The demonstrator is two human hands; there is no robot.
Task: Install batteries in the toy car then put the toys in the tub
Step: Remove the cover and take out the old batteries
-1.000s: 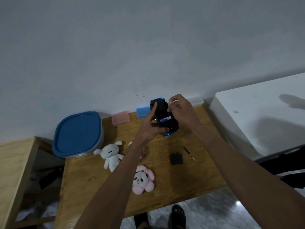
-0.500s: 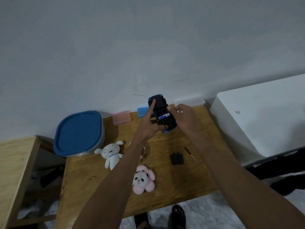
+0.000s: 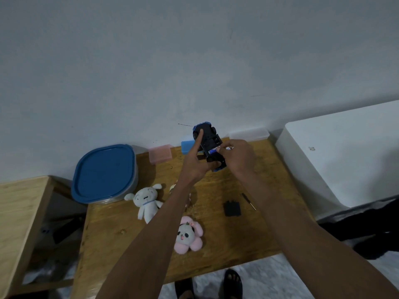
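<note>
A blue toy car [image 3: 208, 139] is held upside down above the far end of the wooden table [image 3: 226, 251], its battery bay uncovered. My left hand [image 3: 195, 164] grips it from the left, index finger stretched along the underside. My right hand [image 3: 237, 157] pinches a battery [image 3: 228, 148] at the car's right side; another battery [image 3: 213, 150] lies in the bay. The black battery cover [image 3: 232, 208] and a small screwdriver [image 3: 248, 201] lie on the table. A white plush [image 3: 146, 202] and a pink panda plush [image 3: 188, 235] lie nearer. The tub [image 3: 104, 173] with its blue lid stands at far left.
Pink [image 3: 160, 153], blue [image 3: 187, 146] and clear [image 3: 248, 134] small boxes line the wall. A third small toy [image 3: 173, 187] is mostly hidden behind my left arm. A white cabinet [image 3: 345, 156] stands to the right, a wooden bench [image 3: 19, 216] to the left.
Both hands and the car have moved a little up and away. My right hand shifted from over the bay to the car's right side, with a battery now showing in its fingers.
</note>
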